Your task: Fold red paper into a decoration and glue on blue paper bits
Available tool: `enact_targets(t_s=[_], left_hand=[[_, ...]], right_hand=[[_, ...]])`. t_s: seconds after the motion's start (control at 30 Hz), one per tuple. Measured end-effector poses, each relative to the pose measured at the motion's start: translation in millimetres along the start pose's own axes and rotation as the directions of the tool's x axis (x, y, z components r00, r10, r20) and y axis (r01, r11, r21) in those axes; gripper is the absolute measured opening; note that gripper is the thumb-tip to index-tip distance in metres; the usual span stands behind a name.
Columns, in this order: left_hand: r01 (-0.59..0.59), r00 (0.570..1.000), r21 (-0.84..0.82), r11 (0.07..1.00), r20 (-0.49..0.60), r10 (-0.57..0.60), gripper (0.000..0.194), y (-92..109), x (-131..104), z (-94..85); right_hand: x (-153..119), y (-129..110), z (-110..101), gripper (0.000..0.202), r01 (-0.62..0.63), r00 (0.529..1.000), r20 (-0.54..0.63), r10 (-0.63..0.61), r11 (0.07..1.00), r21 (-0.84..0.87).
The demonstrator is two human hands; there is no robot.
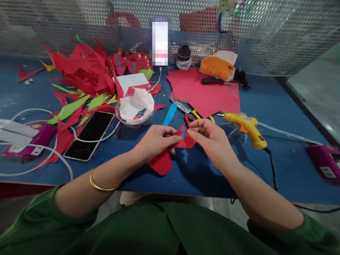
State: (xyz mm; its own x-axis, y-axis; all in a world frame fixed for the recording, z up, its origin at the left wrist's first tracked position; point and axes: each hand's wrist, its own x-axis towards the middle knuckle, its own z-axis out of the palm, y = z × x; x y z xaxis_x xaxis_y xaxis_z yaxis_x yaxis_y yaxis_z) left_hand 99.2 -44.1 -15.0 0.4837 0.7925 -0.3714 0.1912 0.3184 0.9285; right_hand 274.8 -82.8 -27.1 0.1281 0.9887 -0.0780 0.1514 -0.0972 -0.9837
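My left hand pinches a red paper cutout between thumb and fingers, with small blue squares on its face. At the cutout's right edge, my right hand has its thumb and index finger pressed together; whether a tiny piece sits between them is hidden. Below my left hand another red paper part extends down over the table; I cannot tell if it joins the cutout. A blue paper strip lies just beyond. Small blue and orange pieces rest in a paper-lined bowl.
Scissors and red-handled pliers lie beyond my hands. A yellow glue gun is to the right, its cord trailing off the edge. Red sheets, red scraps, a flat phone and white cables surround the work area.
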Motion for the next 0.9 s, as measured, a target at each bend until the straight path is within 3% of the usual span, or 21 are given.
enact_targets(t_s=[0.13,0.33,0.53,0.9], left_hand=[[-0.003,1.000,0.009,1.000,0.006,0.003,0.016,0.3,0.2,0.2],[0.003,1.000,0.071,0.997,-0.011,-0.002,0.017,1.6,0.2,0.2],[-0.006,1.000,0.006,1.000,0.011,0.006,0.015,-0.2,1.3,-0.7],[0.001,1.000,0.093,0.996,-0.019,0.001,0.019,3.4,0.8,0.6]], right_hand=[[-0.8,-0.7,2.0,0.024,-0.035,0.998,0.060,0.033,0.999,0.031],[-1.5,1.8,4.3,0.021,-0.017,0.999,0.028,0.016,1.000,0.018],[-1.3,2.9,4.2,0.021,-0.021,1.000,-0.011,0.021,0.999,0.024],[-1.5,3.0,6.1,0.020,-0.026,1.000,0.007,0.026,0.999,0.024]])
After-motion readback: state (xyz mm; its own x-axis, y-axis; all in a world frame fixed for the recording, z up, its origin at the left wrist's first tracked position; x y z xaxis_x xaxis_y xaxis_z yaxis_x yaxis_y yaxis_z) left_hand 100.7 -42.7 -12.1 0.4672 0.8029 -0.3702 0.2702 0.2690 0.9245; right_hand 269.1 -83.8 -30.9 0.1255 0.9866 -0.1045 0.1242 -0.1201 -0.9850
